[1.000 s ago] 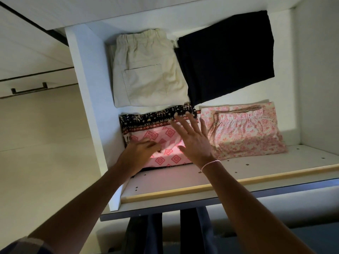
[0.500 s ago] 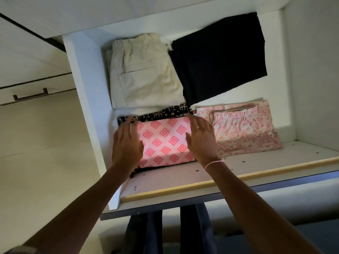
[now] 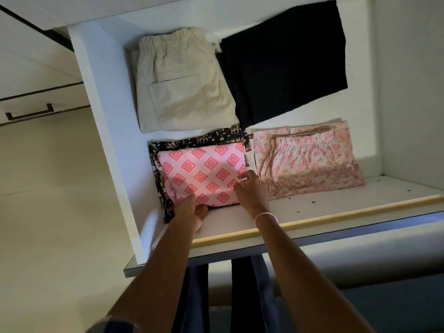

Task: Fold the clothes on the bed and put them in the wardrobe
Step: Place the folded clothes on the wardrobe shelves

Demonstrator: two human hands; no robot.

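A folded pink cloth with a red diamond print [image 3: 201, 174] lies on the wardrobe shelf [image 3: 312, 207], on top of a black patterned garment [image 3: 216, 139]. My left hand [image 3: 191, 213] grips the pink cloth's near edge with curled fingers. My right hand [image 3: 251, 189] pinches its right near corner. Behind lie folded beige trousers [image 3: 180, 85] and a folded black garment [image 3: 286, 58]. To the right sits a folded pink floral garment [image 3: 307, 162].
The wardrobe's white side wall [image 3: 103, 116] stands close on the left, and another wall [image 3: 408, 92] on the right. A pale wooden lip [image 3: 336, 213] runs along the shelf front. Dark clothes [image 3: 240, 296] hang below the shelf. A drawer handle [image 3: 28, 114] shows at far left.
Both hands slid from the sides of the pink cloth down to its near edge. The left hand now grips the front edge and the right pinches the right corner.
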